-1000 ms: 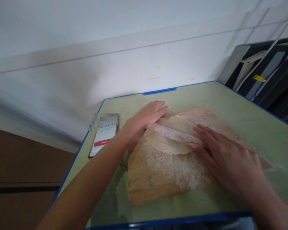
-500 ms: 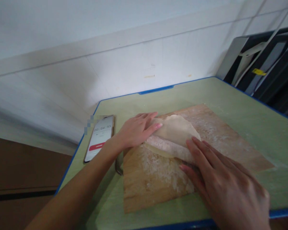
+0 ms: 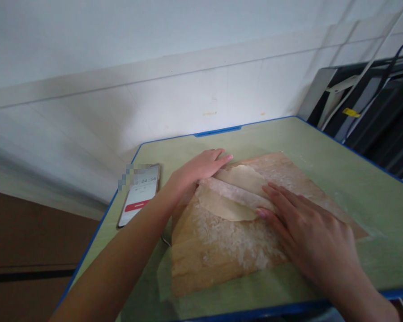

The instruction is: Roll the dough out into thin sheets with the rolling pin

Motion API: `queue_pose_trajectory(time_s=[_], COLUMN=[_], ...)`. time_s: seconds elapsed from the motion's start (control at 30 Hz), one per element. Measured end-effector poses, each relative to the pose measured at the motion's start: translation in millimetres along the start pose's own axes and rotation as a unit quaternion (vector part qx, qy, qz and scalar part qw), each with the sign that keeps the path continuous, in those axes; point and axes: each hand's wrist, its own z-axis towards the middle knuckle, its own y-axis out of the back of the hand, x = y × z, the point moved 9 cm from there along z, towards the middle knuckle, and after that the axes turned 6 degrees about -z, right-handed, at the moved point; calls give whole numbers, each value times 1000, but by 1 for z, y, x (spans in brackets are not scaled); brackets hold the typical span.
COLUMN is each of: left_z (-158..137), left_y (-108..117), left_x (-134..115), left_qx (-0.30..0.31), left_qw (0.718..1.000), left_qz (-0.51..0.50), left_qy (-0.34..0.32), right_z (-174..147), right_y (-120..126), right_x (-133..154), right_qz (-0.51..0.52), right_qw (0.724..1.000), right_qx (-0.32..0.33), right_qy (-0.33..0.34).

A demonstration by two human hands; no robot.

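Observation:
A flour-dusted rolling pin [image 3: 237,192] lies slantwise across a thin, pale sheet of dough [image 3: 226,208], which shows on both sides of it. My left hand [image 3: 203,165] rests on the pin's far left end, fingers stretched out past it. Over the near right end lies my right hand [image 3: 302,219], its fingers extended along the far side and its thumb on the near side. Both ends of the pin are hidden under my hands. Beneath the dough is a floured wooden board [image 3: 195,264].
Left of the board, a phone [image 3: 140,190] displays a running timer, partly blurred out. The board and phone lie on a pale green table [image 3: 262,134] edged in blue. A white wall [image 3: 188,98] stands behind it. Dark panels and cables [image 3: 366,103] are at the right.
Both hands have moved the rolling pin away from me, so more dough shows on its near side. The timer has advanced a second. The camera view has shifted slightly.

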Motion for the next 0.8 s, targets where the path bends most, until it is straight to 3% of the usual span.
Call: queue_pose_trajectory(time_s=[0.13, 0.43, 0.63, 0.8], left_z=[-6, -49, -34, -8], left_y=[-4, -4, 0, 3], left_x=[2, -4, 1, -1], left_qx=[15, 44, 14, -12], left_qw=[1000, 998, 999, 1000], left_qz=[11, 47, 10, 12], left_qy=[11, 14, 35, 14], right_z=[-6, -20, -9, 2], right_y=[6, 18, 12, 3], right_x=[9, 22, 15, 0], right_qz=[-2, -5, 3, 0], right_qw=[999, 998, 998, 1000], right_qx=[-27, -39, -48, -20], right_qy=[23, 47, 46, 12])
